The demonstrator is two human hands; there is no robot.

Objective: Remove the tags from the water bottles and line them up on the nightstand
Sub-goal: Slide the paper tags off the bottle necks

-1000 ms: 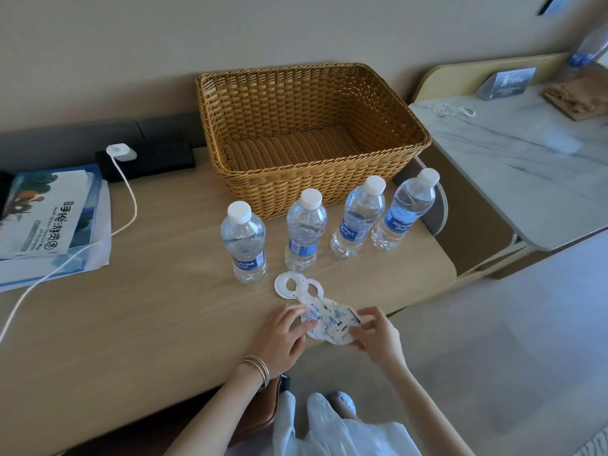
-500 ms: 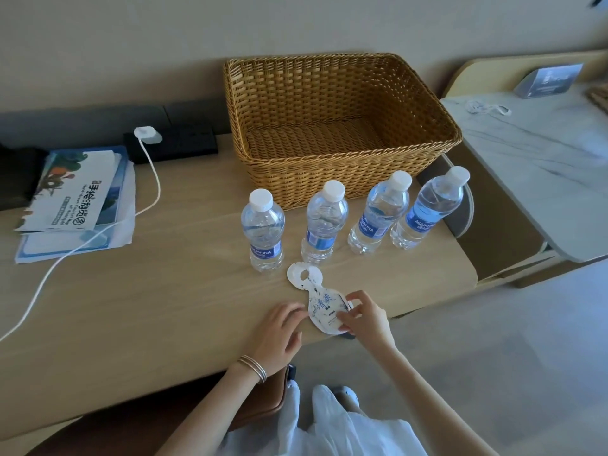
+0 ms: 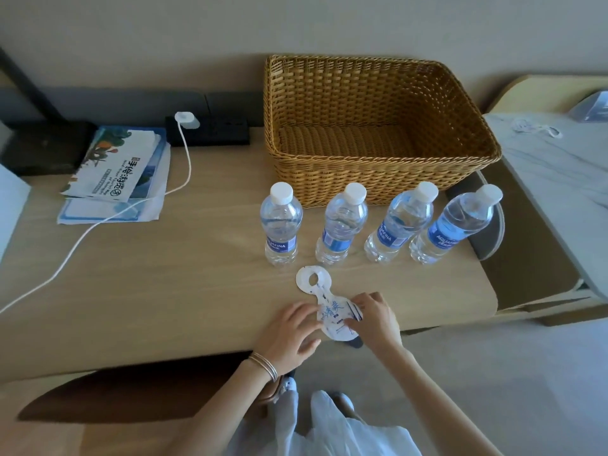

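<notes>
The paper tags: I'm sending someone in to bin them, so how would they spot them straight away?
Find the big wicker basket on the wooden nightstand; four water bottles stand in a row before it. Nearer the front edge, both hands press on the paper tags. They are flat white cards with blue print and a round neck hole, the only thing lying flat there.

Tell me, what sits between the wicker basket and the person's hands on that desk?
In the head view, a row of four water bottles stands in front of the basket, then the stacked paper tags held by the left hand and right hand.
</notes>
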